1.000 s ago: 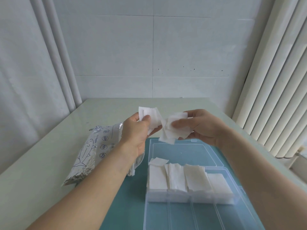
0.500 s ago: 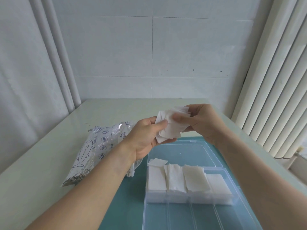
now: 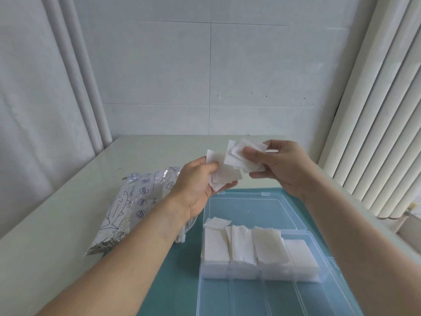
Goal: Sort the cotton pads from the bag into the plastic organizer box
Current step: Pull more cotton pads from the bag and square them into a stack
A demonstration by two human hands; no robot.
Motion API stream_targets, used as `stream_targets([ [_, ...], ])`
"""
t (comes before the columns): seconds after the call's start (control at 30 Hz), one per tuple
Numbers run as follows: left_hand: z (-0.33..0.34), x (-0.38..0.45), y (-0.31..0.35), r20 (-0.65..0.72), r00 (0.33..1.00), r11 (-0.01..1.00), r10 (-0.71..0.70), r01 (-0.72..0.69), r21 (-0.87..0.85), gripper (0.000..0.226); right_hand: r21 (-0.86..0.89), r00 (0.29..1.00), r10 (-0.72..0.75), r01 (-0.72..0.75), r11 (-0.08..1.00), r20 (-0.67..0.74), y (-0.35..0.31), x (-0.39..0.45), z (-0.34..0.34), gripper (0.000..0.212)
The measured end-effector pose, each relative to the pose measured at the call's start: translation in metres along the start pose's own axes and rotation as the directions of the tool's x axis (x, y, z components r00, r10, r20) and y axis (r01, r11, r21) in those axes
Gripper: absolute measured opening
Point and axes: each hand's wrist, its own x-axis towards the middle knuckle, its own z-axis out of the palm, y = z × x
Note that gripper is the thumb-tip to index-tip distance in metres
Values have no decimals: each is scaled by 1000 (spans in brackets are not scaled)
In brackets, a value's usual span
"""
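Squaring loose cotton pads (image 3: 227,172) mid-frame, the left hand (image 3: 200,181) and right hand (image 3: 280,165) each pinch some; next, I think, they go down into the organizer box (image 3: 319,277).

Crinkled, seemingly foil bag (image 3: 134,208); clear plastic box (image 3: 255,208)

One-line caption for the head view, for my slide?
Both hands, left and right, hold cotton pads above the half-filled organizer box.
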Motion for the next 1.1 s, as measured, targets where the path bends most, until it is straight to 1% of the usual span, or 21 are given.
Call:
stream_targets([
  [0.03, 1, -1, 0, 18, 1000, 1000, 2, -2, -13, 26, -9, 1000, -19, 19, 1000, -5, 2, 0, 3, 21],
  [0.1, 2, -2, 1, 47, 999, 1000, 16, -16, -6, 27, -99, 998, -55, 54, 994, -7, 7, 0, 7, 23],
  [0.17, 2, -2, -1, 57, 998, 998, 34, -36, 42, 23, -203, 996, -82, 74, 976, -30, 11, 0, 9, 23],
  [0.23, 1, -2, -3, 54, 997, 996, 49, -53, 76, 21, -235, 993, -102, 86, 968, -54, 13, 0, 10, 21],
  [0.33, 2, -2, -5, 43, 997, 995, 64, -67, 81, 20, -219, 992, -113, 99, 971, -54, 11, -1, 10, 20],
  [0.47, 2, -1, -5, 36, 997, 995, 70, -72, 63, 15, -153, 996, -73, 65, 986, -43, 12, 0, 9, 21],
  [0.6, 1, 0, -5, 13, 998, 997, 55, -56, 55, 17, -103, 997, -44, 37, 994, -70, 12, 1, 8, 21],
  [0.67, 1, 0, -5, -27, 998, 998, 54, -52, 42, 16, -76, 994, -42, 35, 997, -97, 12, 2, 5, 18],
  [0.77, -3, 2, -3, -112, 992, 999, 50, -48, 21, 12, 18, 991, -36, 38, 999, -129, 6, 4, -4, 15],
  [0.83, -5, 2, -3, -138, 989, 998, 55, -51, 28, 12, 43, 993, -45, 50, 998, -112, -2, 2, -9, 17],
  [0.9, -5, 2, -2, -152, 986, 997, 66, -60, 40, 12, 17, 995, -53, 55, 998, -79, -8, 0, -11, 18],
  [1.0, -4, 3, -3, -167, 983, 995, 82, -72, 64, 12, -77, 996, -71, 67, 995, -49, -11, -2, -12, 19],
  [1.03, -3, 3, -4, -171, 981, 994, 91, -78, 78, 12, -118, 998, -67, 64, 991, -22, -11, -2, -13, 18],
  [1.1, -3, 4, -5, -165, 980, 990, 108, -92, 106, 11, -199, 997, -14, 29, 979, 76, -10, -3, -13, 16],
])
